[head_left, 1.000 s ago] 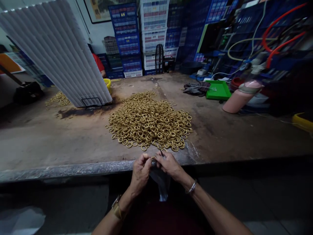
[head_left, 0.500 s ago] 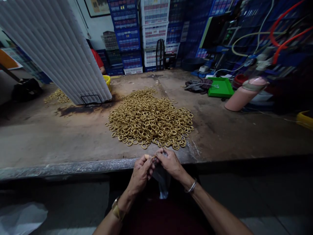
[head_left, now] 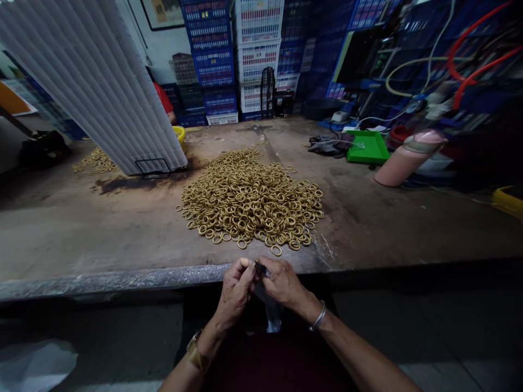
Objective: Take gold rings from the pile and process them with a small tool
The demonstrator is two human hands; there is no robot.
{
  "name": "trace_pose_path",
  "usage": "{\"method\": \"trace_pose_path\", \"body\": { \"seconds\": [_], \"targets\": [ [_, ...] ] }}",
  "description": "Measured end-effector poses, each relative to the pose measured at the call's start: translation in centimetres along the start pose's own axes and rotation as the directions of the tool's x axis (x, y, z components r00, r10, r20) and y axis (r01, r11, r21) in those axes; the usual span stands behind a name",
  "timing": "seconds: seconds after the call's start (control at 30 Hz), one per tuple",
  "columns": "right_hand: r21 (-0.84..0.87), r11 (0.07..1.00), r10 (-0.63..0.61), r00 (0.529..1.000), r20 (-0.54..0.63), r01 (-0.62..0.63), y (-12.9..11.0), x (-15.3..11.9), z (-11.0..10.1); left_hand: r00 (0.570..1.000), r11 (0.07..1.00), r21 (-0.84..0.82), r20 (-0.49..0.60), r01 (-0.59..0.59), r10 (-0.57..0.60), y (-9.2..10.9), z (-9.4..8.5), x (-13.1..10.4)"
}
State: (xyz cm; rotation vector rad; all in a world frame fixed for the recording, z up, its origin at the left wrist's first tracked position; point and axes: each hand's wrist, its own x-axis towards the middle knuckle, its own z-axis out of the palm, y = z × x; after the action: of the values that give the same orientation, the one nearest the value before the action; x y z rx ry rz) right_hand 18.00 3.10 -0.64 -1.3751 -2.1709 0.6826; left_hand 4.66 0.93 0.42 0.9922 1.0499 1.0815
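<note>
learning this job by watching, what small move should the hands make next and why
Probably steady the gold-coloured piece with the left hand while the right hand works the dark item against it, since both things show close together between the hands.

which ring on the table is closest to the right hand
The ring just beyond the right hand, at the near side of the pile; it lies closer to the front edge of the table than the others.

Dull gold rings (head_left: 253, 201) — white panel (head_left: 118, 98) (striped with grey ridges), bright green tray (head_left: 369, 147), pink bottle (head_left: 395, 166)
</note>
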Motion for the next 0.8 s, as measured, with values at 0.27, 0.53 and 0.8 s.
{"method": "trace_pose_path", "body": {
  "seconds": [0.27,0.53,0.8],
  "targets": [
    [0.112,0.994,-0.029,0.987,0.16,0.011,-0.5,0.2,-1.3,0.998,0.994,0.089,0.004,-0.067,0.067,-0.1,-0.5,-0.5],
    [-0.204,0.966,0.151,0.987,-0.047,-0.157,1.1,-0.3,-1.3,0.987,0.965,-0.222,0.118,0.137,-0.113,1.7,0.1,-1.8],
    [-0.39,0.831,0.343,0.917,-0.202,-0.397,1.8,0.4,-1.9,0.979,0.872,-0.446,0.108,0.203,-0.173,0.8,-0.4,-0.4]
  ]
}}
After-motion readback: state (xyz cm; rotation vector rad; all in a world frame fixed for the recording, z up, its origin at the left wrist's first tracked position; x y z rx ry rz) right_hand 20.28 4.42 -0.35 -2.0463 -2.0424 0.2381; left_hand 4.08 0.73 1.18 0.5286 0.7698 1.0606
